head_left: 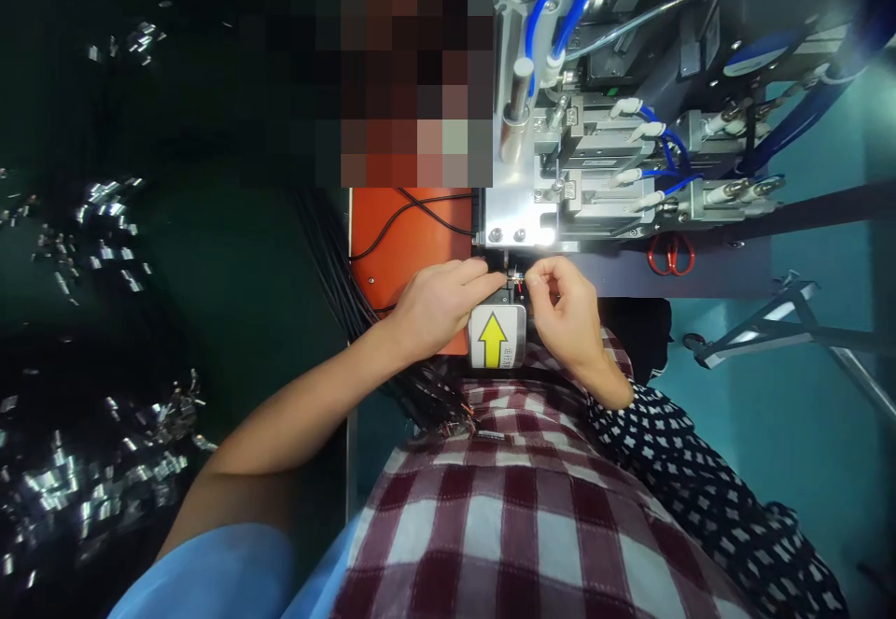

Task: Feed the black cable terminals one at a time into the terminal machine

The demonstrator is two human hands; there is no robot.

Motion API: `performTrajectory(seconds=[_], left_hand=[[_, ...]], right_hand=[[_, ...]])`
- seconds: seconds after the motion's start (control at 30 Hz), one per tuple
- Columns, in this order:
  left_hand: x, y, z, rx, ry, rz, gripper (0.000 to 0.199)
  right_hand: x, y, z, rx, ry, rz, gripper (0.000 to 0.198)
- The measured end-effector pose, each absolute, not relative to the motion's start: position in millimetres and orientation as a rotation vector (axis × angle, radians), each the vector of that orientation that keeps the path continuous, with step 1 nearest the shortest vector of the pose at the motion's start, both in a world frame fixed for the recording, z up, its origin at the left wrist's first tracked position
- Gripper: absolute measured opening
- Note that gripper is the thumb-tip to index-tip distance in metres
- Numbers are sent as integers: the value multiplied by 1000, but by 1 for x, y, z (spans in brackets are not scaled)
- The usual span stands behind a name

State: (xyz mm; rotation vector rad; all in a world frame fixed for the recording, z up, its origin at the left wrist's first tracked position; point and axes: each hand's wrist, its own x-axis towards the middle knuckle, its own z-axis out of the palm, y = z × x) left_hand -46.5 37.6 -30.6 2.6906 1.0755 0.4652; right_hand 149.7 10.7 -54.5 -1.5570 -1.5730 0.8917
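Note:
My left hand (444,303) reaches in from the left over the orange surface (413,227). Its fingers are closed and point right, to the small black fixture at the machine's front; what they hold is hidden. From the other side my right hand (568,313) pinches thumb and forefinger at the thin wires (519,280), which have a red strand and show between both hands. Just below the fingers is a metal block with a yellow arrow label (494,339). Black cables (336,274) run past my left forearm, and their stripped ends (462,418) lie against my checked apron.
Above my hands stands a machine with a metal plate (522,218), cylinders and blue air hoses (658,124). Red-handled scissors (670,255) lie on the grey table at right. A metal stand leg (756,325) is beyond. Cable bundles with shiny ends (105,479) fill the left.

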Motion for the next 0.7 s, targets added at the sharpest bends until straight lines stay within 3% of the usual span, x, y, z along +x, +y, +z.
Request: performTrajectory(seconds=[0.43,0.7], left_hand=[[-46,37,-30,2751,1096,398,34],[-43,34,-30,2921,1118,370,31]], right_hand=[[154,11,-50,-1749,-1687,764,11],[145,12,-40,-1633,-1660,712,15]])
